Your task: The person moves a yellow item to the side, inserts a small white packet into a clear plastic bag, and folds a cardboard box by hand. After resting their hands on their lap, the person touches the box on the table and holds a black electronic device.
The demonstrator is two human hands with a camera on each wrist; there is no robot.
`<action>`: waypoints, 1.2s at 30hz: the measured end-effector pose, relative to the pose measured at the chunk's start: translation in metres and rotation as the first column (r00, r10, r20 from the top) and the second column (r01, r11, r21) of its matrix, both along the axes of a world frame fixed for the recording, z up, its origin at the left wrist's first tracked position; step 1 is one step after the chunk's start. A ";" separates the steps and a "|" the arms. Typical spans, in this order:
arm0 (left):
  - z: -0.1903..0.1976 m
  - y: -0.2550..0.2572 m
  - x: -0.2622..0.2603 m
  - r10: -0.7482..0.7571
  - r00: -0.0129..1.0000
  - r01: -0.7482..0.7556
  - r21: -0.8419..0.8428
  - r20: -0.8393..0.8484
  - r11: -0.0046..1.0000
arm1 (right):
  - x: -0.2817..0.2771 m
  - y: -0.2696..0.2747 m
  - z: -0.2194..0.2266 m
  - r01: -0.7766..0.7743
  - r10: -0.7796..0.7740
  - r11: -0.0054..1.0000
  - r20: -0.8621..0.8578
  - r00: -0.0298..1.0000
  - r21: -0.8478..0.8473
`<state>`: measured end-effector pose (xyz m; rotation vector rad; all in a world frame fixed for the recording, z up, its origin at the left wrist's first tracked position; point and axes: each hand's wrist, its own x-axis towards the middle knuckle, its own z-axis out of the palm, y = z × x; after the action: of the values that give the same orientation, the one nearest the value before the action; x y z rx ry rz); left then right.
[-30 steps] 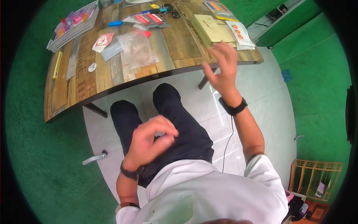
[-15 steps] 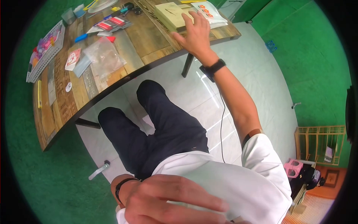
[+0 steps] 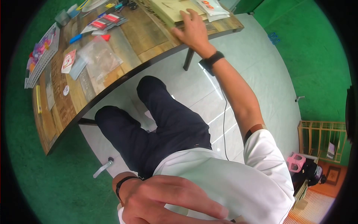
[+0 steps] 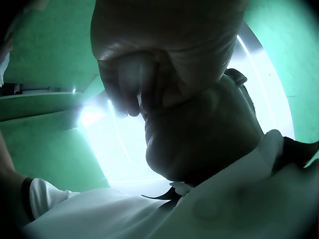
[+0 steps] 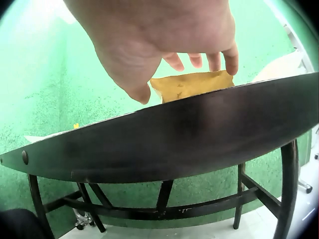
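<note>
My right hand (image 3: 194,33) lies over the near edge of a pale yellow, box-like block (image 3: 168,10) at the right part of the table. In the right wrist view, the thumb is at the left corner of the yellow block (image 5: 192,85), and the fingers spread loosely across its far side and right end. My left hand (image 3: 164,198) is raised close to the head, large at the bottom of the head view. Its fingers are extended there. The left wrist view shows this hand (image 4: 164,35) dark against the light, fingertips at the face, with no object visible in it.
A white packet with red marks (image 3: 212,9) lies right of the block. Across the table (image 3: 130,46) are a clear plastic bag (image 3: 100,59), red-and-grey packets (image 3: 108,21), a blue piece (image 3: 75,39) and a white basket (image 3: 50,50). A cable (image 3: 224,130) hangs from the right wrist.
My right hand has come down and forward onto the yellow block. The left hand has risen from above the lap to the head. The camera view has shifted too.
</note>
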<state>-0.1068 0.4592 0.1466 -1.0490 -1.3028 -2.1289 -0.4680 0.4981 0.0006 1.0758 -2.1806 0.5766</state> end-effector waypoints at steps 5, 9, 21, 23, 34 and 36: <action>-0.009 0.001 -0.008 0.325 0.913 -0.323 0.052 -0.245 0.945 | -0.012 -0.009 -0.005 -0.005 0.005 1.000 -0.010 1.000 -0.004; -0.011 -0.028 0.006 0.411 0.911 -0.398 -0.197 0.025 0.896 | -0.016 -0.018 -0.013 -0.157 0.158 0.987 0.031 0.987 -0.037; -0.107 -0.171 0.000 0.965 -0.088 -0.561 -0.789 -0.245 -0.251 | 0.112 -0.108 0.019 -0.570 0.566 0.819 0.266 0.780 -0.070; -0.125 -0.180 -0.008 0.976 -0.071 -0.533 -0.820 -0.205 -0.211 | 0.123 -0.132 0.013 -0.538 0.523 0.835 0.462 0.716 -0.112; -0.152 -0.181 -0.020 0.957 0.081 -0.304 -0.922 -0.278 -0.242 | 0.117 -0.145 0.011 -0.573 0.630 0.764 0.537 0.561 -0.297; -0.154 -0.181 -0.021 0.954 0.073 -0.304 -0.918 -0.290 -0.256 | 0.114 -0.130 0.014 -0.568 0.637 0.767 0.247 0.730 -0.299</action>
<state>-0.1281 0.2779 -0.0070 0.5991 -2.5721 -0.4092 -0.3536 0.3681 0.0148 1.6878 -1.9364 1.3401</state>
